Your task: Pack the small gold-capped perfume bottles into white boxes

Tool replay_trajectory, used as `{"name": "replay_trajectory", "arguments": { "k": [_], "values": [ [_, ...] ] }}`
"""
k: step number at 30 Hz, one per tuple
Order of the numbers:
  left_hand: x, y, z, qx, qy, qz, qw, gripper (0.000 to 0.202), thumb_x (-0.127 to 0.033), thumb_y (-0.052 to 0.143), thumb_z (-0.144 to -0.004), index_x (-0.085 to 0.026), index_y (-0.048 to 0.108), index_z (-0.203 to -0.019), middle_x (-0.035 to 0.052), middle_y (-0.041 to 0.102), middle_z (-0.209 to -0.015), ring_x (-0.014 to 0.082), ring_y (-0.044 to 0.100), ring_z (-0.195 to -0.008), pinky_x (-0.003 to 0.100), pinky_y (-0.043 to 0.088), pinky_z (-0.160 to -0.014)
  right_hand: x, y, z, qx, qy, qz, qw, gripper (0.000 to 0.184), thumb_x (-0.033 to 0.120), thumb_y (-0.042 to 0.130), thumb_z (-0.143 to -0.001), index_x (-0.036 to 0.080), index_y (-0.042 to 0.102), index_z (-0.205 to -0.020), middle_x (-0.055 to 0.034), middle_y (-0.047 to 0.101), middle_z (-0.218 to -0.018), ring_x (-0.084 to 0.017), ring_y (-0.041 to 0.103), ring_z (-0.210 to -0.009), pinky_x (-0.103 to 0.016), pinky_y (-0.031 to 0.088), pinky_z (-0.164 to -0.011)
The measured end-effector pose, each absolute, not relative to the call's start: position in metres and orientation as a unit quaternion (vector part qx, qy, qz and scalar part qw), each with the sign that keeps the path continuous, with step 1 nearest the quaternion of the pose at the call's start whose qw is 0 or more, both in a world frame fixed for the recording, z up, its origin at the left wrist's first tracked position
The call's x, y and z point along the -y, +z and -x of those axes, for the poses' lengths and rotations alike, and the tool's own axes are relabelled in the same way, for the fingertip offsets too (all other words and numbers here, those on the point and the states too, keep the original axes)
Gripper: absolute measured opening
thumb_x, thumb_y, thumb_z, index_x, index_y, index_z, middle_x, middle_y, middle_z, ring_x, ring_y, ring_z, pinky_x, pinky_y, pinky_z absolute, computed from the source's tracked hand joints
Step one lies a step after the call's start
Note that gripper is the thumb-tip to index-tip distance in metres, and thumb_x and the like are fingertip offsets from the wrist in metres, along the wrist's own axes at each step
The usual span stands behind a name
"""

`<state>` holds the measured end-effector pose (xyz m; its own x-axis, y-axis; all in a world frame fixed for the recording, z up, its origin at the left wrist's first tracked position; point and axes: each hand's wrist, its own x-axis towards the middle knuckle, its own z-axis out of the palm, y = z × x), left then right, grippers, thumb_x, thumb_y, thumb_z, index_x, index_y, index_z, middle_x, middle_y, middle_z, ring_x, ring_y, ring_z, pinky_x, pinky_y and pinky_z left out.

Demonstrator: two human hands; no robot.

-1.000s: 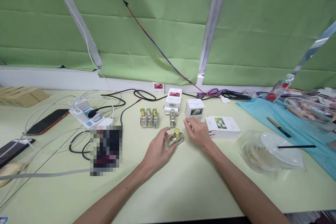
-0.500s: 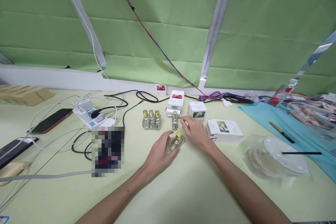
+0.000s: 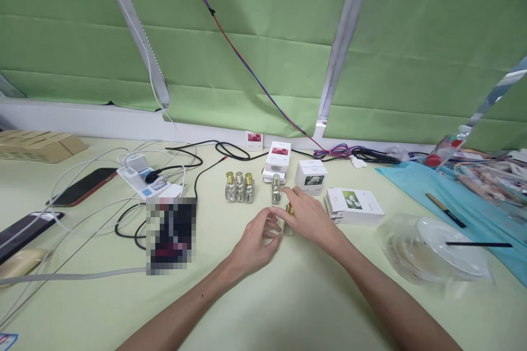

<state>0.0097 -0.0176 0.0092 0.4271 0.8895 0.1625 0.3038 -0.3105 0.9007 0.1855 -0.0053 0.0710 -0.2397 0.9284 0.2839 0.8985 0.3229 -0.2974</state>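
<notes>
My right hand bends over a small clear glass perfume bottle with a gold cap, its thumb and fingers around it and hiding most of it. Just left of that bottle is my left hand, fingers curved and apart from the thumb, with nothing between them. Another glass bottle with a paler cap stands beyond, close to my right fingertips. Farther left, three gold-capped bottles stand side by side in a row.
White boxes with flower pictures, one pink, one upright and one lying, surround the bottles. A power strip, cables and phones occupy the left. Rightward lie a plastic-wrapped stack and blue cloth.
The gold-capped bottle has passed from my left hand to my right, shifting slightly right. My left fingers have come off it, and my right hand has closed in over it.
</notes>
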Motion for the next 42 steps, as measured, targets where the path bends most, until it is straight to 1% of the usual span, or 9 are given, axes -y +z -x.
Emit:
{"name": "replay_trajectory", "arguments": {
  "k": [2, 6, 9, 14, 17, 21, 32, 37, 42],
  "values": [
    [0.013, 0.011, -0.006, -0.406, 0.365, -0.743, 0.388, 0.042, -0.019, 0.057, -0.086, -0.023, 0.047, -0.126, 0.0091, 0.062, -0.115, 0.0206, 0.067, -0.102, 0.035, 0.061, -0.082, 0.007, 0.072, -0.185, 0.789, 0.029, 0.584, 0.189, 0.041, 0.047, 0.062, -0.094, 0.024, 0.058, -0.127, -0.0121, 0.067, -0.107, -0.026, 0.070, -0.072, -0.031, 0.038, -0.058],
    [-0.006, 0.022, 0.011, -0.458, 0.429, -0.750, 0.206, 0.026, -0.020, 0.051, -0.090, -0.021, 0.056, -0.116, 0.0076, 0.062, -0.107, 0.0194, 0.065, -0.092, 0.035, 0.058, -0.080, 0.013, 0.073, -0.184, 0.788, 0.038, 0.599, 0.138, 0.065, 0.035, 0.081, -0.079, 0.023, 0.052, -0.135, -0.0140, 0.061, -0.113, -0.027, 0.069, -0.067, -0.031, 0.038, -0.056],
    [-0.023, 0.033, 0.029, -0.506, 0.470, -0.717, 0.091, 0.027, -0.023, 0.054, -0.089, -0.019, 0.058, -0.116, 0.0080, 0.059, -0.106, 0.0180, 0.062, -0.081, 0.037, 0.056, -0.080, 0.013, 0.072, -0.184, 0.785, 0.072, 0.600, 0.134, 0.076, 0.024, 0.087, -0.069, 0.025, 0.051, -0.136, -0.0113, 0.058, -0.110, -0.023, 0.067, -0.064, -0.030, 0.040, -0.054],
    [-0.043, 0.035, 0.054, -0.566, 0.433, -0.702, -0.006, 0.047, -0.029, 0.058, -0.089, -0.019, 0.057, -0.134, 0.0161, 0.049, -0.126, 0.0329, 0.049, -0.120, 0.052, 0.045, -0.104, 0.001, 0.064, -0.185, 0.770, 0.103, 0.603, 0.181, 0.073, 0.019, 0.085, -0.071, 0.027, 0.050, -0.134, -0.0084, 0.055, -0.106, -0.022, 0.068, -0.067, -0.027, 0.042, -0.053],
    [-0.051, 0.029, 0.062, -0.572, 0.402, -0.715, 0.000, 0.054, -0.036, 0.055, -0.094, -0.021, 0.048, -0.146, 0.0190, 0.042, -0.138, 0.0368, 0.040, -0.133, 0.059, 0.038, -0.110, -0.007, 0.063, -0.182, 0.755, 0.062, 0.619, 0.209, 0.067, 0.015, 0.079, -0.080, 0.023, 0.046, -0.138, -0.0150, 0.054, -0.116, -0.022, 0.068, -0.067, -0.029, 0.045, -0.054],
    [-0.058, 0.023, 0.068, -0.575, 0.378, -0.725, 0.038, 0.058, -0.045, 0.050, -0.097, -0.022, 0.043, -0.150, 0.0192, 0.039, -0.147, 0.0377, 0.032, -0.142, 0.059, 0.034, -0.115, -0.005, 0.068, -0.177, 0.727, 0.027, 0.657, 0.200, 0.059, 0.021, 0.069, -0.091, 0.019, 0.040, -0.143, -0.0222, 0.049, -0.128, -0.024, 0.070, -0.072, -0.032, 0.050, -0.060],
    [-0.058, 0.024, 0.068, -0.561, 0.388, -0.724, 0.098, 0.055, -0.045, 0.049, -0.096, -0.021, 0.042, -0.145, 0.0158, 0.053, -0.142, 0.0322, 0.054, -0.130, 0.052, 0.045, -0.110, -0.004, 0.066, -0.170, 0.714, 0.085, 0.675, 0.164, 0.065, 0.022, 0.055, -0.099, 0.015, 0.020, -0.154, -0.0188, 0.057, -0.123, -0.031, 0.070, -0.097, -0.034, 0.053, -0.075],
    [-0.059, 0.022, 0.068, -0.563, 0.395, -0.717, 0.114, 0.053, -0.044, 0.052, -0.094, -0.021, 0.041, -0.140, 0.0156, 0.057, -0.137, 0.0319, 0.056, -0.129, 0.051, 0.047, -0.106, -0.006, 0.067, -0.173, 0.715, 0.095, 0.675, 0.158, 0.066, 0.022, 0.054, -0.100, 0.015, 0.019, -0.156, -0.0198, 0.059, -0.123, -0.032, 0.070, -0.100, -0.035, 0.053, -0.077],
    [-0.056, 0.023, 0.065, -0.582, 0.389, -0.705, 0.116, 0.049, -0.044, 0.053, -0.092, -0.021, 0.040, -0.134, 0.0145, 0.064, -0.119, 0.0295, 0.066, -0.107, 0.047, 0.052, -0.094, -0.010, 0.081, -0.174, 0.709, 0.074, 0.684, 0.155, 0.066, 0.034, 0.054, -0.101, 0.015, 0.023, -0.156, -0.0187, 0.063, -0.118, -0.032, 0.070, -0.098, -0.036, 0.052, -0.078]
  ]
}}
